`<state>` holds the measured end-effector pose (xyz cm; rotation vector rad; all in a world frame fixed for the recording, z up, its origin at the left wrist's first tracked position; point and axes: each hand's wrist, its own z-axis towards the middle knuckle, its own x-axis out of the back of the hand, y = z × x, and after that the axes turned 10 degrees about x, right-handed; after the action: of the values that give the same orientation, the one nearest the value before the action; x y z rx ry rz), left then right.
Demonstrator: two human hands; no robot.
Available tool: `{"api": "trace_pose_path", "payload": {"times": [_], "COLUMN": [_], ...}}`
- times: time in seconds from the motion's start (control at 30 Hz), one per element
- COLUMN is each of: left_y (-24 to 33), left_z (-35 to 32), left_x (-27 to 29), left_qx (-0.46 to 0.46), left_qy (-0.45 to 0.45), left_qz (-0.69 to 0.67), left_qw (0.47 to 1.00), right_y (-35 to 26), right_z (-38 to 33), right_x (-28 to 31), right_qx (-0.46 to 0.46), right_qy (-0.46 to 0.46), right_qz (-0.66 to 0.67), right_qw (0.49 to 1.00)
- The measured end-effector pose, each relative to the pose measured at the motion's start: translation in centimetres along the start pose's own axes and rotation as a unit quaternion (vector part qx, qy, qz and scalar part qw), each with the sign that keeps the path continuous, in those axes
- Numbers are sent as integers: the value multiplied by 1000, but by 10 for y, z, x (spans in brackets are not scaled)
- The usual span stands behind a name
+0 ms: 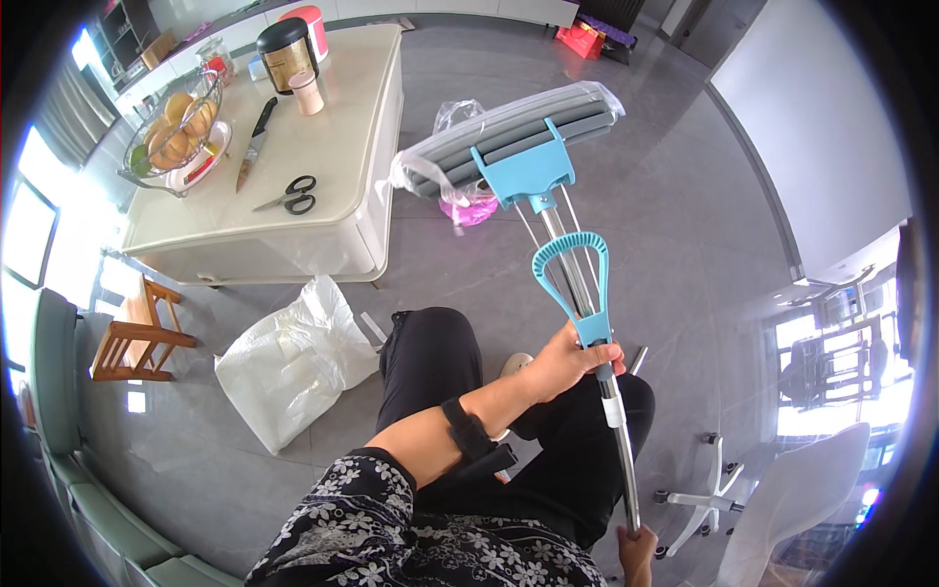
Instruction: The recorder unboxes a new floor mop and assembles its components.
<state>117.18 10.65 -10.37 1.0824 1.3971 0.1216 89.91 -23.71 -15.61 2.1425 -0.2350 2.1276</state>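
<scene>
A sponge mop slants up and away in front of me, its head raised above the floor. The head is blue plastic with a grey ribbed sponge, which clear plastic wrap covers in part. My left hand is closed round the metal pole, just below the blue looped lever. Lower down, my right hand grips the pole near its bottom end, partly cut off by the picture's edge. Behind the mop head, a pink item shows in part; its kind is unclear.
At the far left stands a cream table with scissors, a knife, a wire fruit basket and jars. A white plastic bag lies on the floor beside my leg, near a wooden stool. A white swivel chair stands right.
</scene>
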Motion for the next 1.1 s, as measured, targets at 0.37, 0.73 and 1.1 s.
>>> {"api": "trace_pose_path", "payload": {"times": [0.37,0.73,1.1], "left_y": [-10,-8,-11], "left_z": [11,13,10], "left_x": [3,1,2], "left_qx": [9,18,27], "left_qy": [24,46,43], "left_qz": [6,-8,16], "left_qw": [1000,999,999], "right_y": [-24,-28,-20], "right_z": [3,2,1], "right_x": [9,7,-2], "right_qx": [-7,-28,-31], "right_qy": [88,122,-93], "right_qz": [-91,-90,139], "right_qw": [992,988,985]}}
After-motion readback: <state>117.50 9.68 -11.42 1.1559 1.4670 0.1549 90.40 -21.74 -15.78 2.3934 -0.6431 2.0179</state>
